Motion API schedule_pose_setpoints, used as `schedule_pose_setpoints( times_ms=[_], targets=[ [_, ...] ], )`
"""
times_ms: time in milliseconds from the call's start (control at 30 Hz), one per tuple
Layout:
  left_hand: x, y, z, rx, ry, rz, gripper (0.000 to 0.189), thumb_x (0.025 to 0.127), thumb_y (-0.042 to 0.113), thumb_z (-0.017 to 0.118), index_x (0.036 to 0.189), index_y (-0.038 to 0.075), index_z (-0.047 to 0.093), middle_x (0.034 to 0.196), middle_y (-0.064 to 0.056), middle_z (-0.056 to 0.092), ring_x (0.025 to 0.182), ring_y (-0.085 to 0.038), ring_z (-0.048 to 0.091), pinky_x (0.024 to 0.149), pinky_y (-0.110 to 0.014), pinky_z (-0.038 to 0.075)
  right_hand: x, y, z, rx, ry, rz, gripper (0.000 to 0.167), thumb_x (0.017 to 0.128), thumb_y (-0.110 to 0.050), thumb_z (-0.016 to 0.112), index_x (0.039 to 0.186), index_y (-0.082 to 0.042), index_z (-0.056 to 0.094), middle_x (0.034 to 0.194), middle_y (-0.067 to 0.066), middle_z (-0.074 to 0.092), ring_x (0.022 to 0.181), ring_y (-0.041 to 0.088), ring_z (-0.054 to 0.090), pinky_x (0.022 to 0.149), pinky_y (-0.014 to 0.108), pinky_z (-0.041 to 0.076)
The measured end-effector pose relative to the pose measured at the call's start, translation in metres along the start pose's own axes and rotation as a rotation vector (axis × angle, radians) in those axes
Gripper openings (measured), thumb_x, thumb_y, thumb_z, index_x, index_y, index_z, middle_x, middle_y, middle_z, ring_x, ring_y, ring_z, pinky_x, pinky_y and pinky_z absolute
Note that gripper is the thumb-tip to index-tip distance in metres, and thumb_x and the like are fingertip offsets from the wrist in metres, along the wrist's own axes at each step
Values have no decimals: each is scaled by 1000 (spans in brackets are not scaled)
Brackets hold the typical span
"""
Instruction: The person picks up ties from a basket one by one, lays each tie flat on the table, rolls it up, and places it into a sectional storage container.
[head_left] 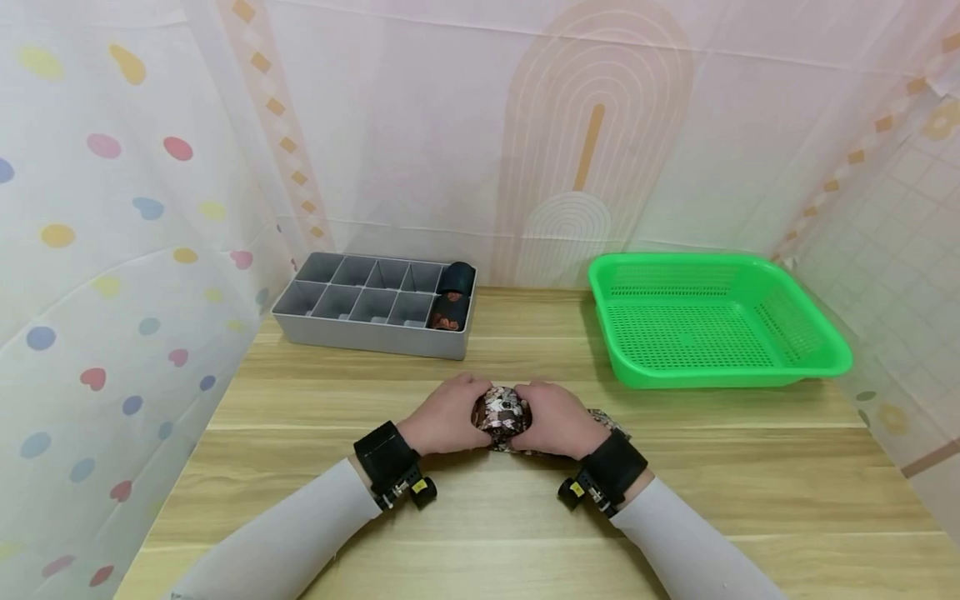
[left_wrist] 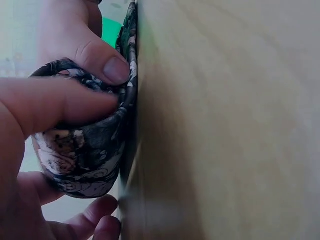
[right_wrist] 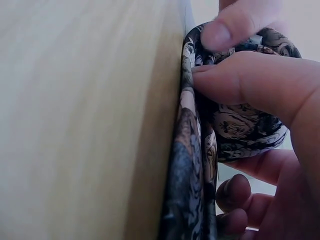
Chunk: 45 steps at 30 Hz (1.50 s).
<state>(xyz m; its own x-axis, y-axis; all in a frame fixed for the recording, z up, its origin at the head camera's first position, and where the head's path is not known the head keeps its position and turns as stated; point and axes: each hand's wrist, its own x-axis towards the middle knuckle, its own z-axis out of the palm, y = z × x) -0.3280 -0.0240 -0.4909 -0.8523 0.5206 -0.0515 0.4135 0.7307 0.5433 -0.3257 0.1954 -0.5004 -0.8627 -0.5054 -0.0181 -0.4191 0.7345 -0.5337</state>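
A necktie point(head_left: 503, 412) with a dark, cat-like print lies partly rolled up on the table in the head view. Its flat tail point(head_left: 603, 419) runs out to the right, beneath and beyond my right hand. From the left side my left hand point(head_left: 448, 417) grips the roll, its thumb point(left_wrist: 75, 100) on the near edge and fingers behind. Opposite it, my right hand point(head_left: 558, 419) holds the other side, with the thumb point(right_wrist: 235, 80) on the coil where the flat layers meet it. Both thumbs are close together in the wrist views.
At the back left stands a grey divided box point(head_left: 371, 335); its rightmost compartments hold a dark rolled item point(head_left: 457, 277) and another with an orange pattern point(head_left: 448, 313). A green plastic basket point(head_left: 720, 379) sits at the back right. Printed curtains point(head_left: 420, 150) hang behind the wooden table point(head_left: 480, 533).
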Motion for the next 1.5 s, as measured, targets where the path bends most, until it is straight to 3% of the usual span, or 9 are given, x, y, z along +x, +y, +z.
schedule_pose_setpoints(
  times_ms=[367, 600, 667, 833, 933, 1067, 1267, 1500],
  targets=[
    [-2, 4, -3, 41, 43, -32, 72, 70, 25, 92, 134, 3, 69, 115, -9, 66, 99, -24, 63, 87, -42, 57, 0, 4, -4, 30, -56, 17, 58, 72, -24, 95, 121, -17, 64, 114, 3, 75, 105, 24, 71, 96, 45, 57],
    [-2, 2, 0, 65, 47, -10, 53, 67, 27, 91, 115, 10, 73, 100, -4, 61, 85, -18, 57, 75, -35, 52, -3, 2, -12, 72, -92, -35, 75, 71, -27, 96, 138, -19, 61, 127, 1, 72, 114, 20, 67, 101, 43, 55],
    [-1, 2, 1, 67, 49, -9, 47, 67, 27, 91, 108, 14, 72, 97, -3, 60, 82, -18, 55, 71, -34, 49, -5, -1, -15, 106, -66, -63, 75, 73, -31, 94, 140, -19, 60, 118, -1, 71, 106, 16, 67, 93, 38, 56],
    [-1, 2, 2, 71, 37, -26, 41, 68, 28, 91, 101, 15, 70, 96, -3, 60, 80, -19, 55, 69, -33, 46, -6, -14, -19, 68, 56, -94, 55, 80, -37, 88, 125, -18, 64, 95, -1, 62, 83, 16, 57, 73, 33, 50],
    [0, 3, 1, 69, 28, -32, 42, 68, 27, 91, 102, 14, 70, 97, -3, 60, 81, -19, 55, 70, -34, 47, -7, -18, -19, 8, 87, -93, 57, 78, -37, 89, 125, -14, 66, 112, 3, 69, 99, 20, 65, 85, 38, 55],
    [0, 2, 2, 82, 29, -13, 42, 67, 29, 92, 100, 15, 69, 95, -2, 60, 81, -19, 54, 71, -34, 47, -8, -22, -17, -30, 75, -84, 60, 73, -36, 90, 124, -11, 69, 117, 3, 71, 103, 20, 68, 90, 40, 58],
    [0, 2, 3, 74, 30, -9, 42, 68, 31, 92, 100, 17, 69, 94, -1, 59, 82, -18, 53, 71, -34, 47, -8, -23, -14, -18, 71, -59, 36, 71, -32, 85, 100, -17, 69, 90, -7, 67, 78, 9, 60, 71, 30, 53],
    [-1, 3, 1, 87, 39, -27, 41, 71, 36, 88, 102, 18, 69, 95, -2, 60, 83, -18, 54, 71, -34, 47, -7, -18, -14, 37, 4, 25, 31, 74, -26, 86, 97, -17, 67, 75, -7, 64, 65, 10, 57, 62, 29, 48]
  ],
)
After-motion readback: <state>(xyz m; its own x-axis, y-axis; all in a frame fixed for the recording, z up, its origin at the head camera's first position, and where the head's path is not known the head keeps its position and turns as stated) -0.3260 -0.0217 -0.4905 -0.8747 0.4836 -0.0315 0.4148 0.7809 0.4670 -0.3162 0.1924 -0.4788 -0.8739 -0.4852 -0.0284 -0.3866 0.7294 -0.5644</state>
